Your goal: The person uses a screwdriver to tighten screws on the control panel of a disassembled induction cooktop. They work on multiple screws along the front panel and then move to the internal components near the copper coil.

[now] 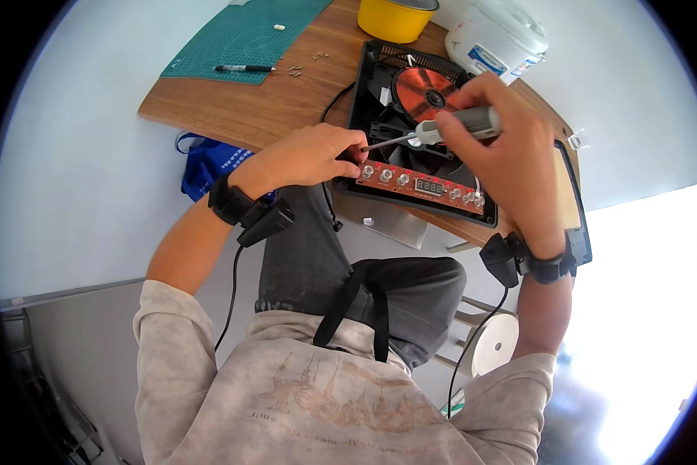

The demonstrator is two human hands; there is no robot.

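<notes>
An opened black induction cooker (375, 85) lies on the wooden table (286, 101), showing its copper coil (424, 89) and a red control board (426, 188) with buttons along its near edge. My right hand (511, 147) is shut on a grey-handled screwdriver (461, 124); its thin shaft points left, with the tip near my left fingers. My left hand (313, 155) rests at the left end of the control board, its fingertips pinched by the screwdriver tip. Whether a screw is between them is hidden. Both wrists carry black bands with cables.
A green cutting mat (240, 35) with a black pen (244, 69) lies at the table's far left, loose screws (294, 71) beside it. A yellow bowl (395, 17) and a white rice cooker (499, 39) stand behind. A blue bag (209, 167) sits under the table.
</notes>
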